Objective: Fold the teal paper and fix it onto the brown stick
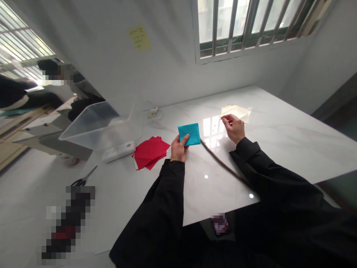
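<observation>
The left hand [178, 148] grips a teal folded paper [189, 134], thumb pressed on its top face and fingers tucked beneath. The paper's long axis lies roughly across the view, tilted slightly, with one corner pointing down toward the right hand [233, 128]. That hand hovers just to the right of the teal folded paper, thumb and forefinger pinched narrowly; anything between them is too small to make out. Just beyond the right hand lies one pale yellow paper bundle [234, 111], its sheet count unclear. One brown cord [223, 163] runs from just below the teal folded paper toward the right sleeve [251, 160]. Left of the teal folded paper, a loose stack of red paper squares [150, 152] fans out on the white marble surface [281, 149], too overlapped to count. Farther left sit one white power strip [118, 152] and one clear plastic bin [100, 126], with one pair of black-handled scissors [83, 179] beyond them.
</observation>
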### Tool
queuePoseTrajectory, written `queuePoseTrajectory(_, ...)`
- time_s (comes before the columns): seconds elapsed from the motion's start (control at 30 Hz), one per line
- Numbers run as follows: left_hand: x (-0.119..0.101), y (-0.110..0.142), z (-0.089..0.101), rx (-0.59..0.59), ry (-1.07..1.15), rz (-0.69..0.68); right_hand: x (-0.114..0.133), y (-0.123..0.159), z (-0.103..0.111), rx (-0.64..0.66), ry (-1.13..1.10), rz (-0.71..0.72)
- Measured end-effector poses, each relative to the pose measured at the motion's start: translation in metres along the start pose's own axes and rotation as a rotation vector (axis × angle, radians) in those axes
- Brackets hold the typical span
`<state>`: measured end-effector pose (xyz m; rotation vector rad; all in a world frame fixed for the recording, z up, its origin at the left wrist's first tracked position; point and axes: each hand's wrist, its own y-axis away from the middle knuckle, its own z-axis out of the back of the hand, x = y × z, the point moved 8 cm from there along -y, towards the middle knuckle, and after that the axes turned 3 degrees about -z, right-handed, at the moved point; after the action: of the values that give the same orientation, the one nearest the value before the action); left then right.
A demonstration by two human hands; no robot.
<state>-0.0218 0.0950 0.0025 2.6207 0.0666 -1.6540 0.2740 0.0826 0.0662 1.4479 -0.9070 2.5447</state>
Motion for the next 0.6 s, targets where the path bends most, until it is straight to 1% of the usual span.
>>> queuePoseTrajectory(0.07, 0.0, -0.001, 0.002, -0.014, 0.026, -0.002, -0.008, -0.002, -0.003, 0.047, 0.055, 0.014)
queuePoseTrajectory(0.2, 0.001, 0.0, 0.002, -0.018, 0.028, 0.004, -0.023, 0.005, -0.026, 0.246, 0.149, -0.009)
queuePoseTrajectory(0.27, 0.0, 0.001, 0.001, -0.007, 0.012, 0.0, -0.027, 0.009, -0.036, 0.297, 0.191, -0.013)
queuePoseTrajectory(0.43, 0.001, 0.004, -0.002, 0.019, -0.002, -0.017, -0.028, 0.01, -0.054, 0.304, 0.274, 0.02)
queuePoseTrajectory(0.6, 0.003, 0.006, -0.004, 0.014, -0.046, -0.036, -0.028, 0.007, -0.058, 0.277, 0.266, -0.009)
